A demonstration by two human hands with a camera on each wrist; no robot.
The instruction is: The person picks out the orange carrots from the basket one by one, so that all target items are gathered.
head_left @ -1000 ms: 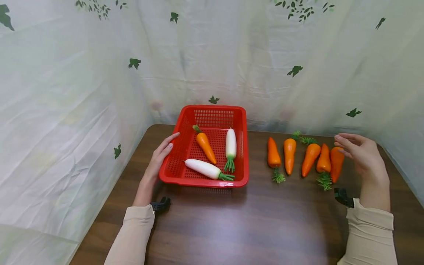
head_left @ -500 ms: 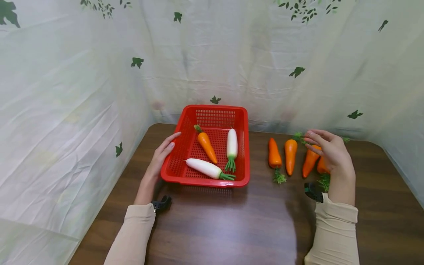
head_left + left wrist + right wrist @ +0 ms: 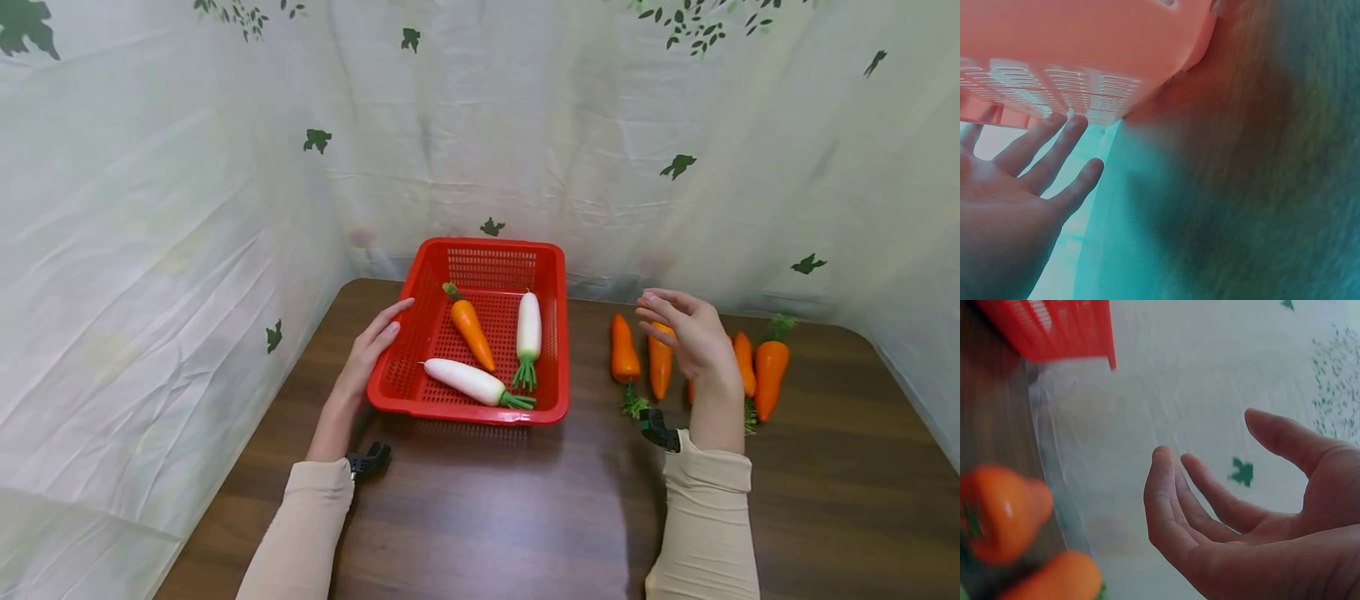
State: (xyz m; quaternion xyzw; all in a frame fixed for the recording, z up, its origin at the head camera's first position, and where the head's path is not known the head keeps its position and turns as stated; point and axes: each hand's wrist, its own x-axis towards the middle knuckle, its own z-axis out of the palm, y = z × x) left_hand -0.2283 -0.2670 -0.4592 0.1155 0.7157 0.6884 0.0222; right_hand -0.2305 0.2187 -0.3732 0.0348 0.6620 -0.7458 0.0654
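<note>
A red plastic basket (image 3: 469,408) stands on the table, holding one carrot (image 3: 471,333) and two white radishes, one lying upright in the picture (image 3: 528,325) and one crosswise (image 3: 465,380). My left hand (image 3: 364,354) is at the basket's left side; in the left wrist view its straight, spread fingers (image 3: 1041,150) reach to the slotted wall. Nothing is in my right hand (image 3: 693,337), raised over the row of carrots with fingers loosely bent and thumb apart. A carrot (image 3: 624,354) and another carrot (image 3: 660,367) are nearest to it; the hand partly hides others.
More carrots, one at the row's right end (image 3: 770,371), lie on the brown wooden table (image 3: 480,517) right of the basket. A pale leaf-patterned curtain (image 3: 525,125) hangs behind the table and along its left side.
My right hand has moved left from the row's right end towards the basket, uncovering the rightmost carrots. The left hand and the basket stay in place.
</note>
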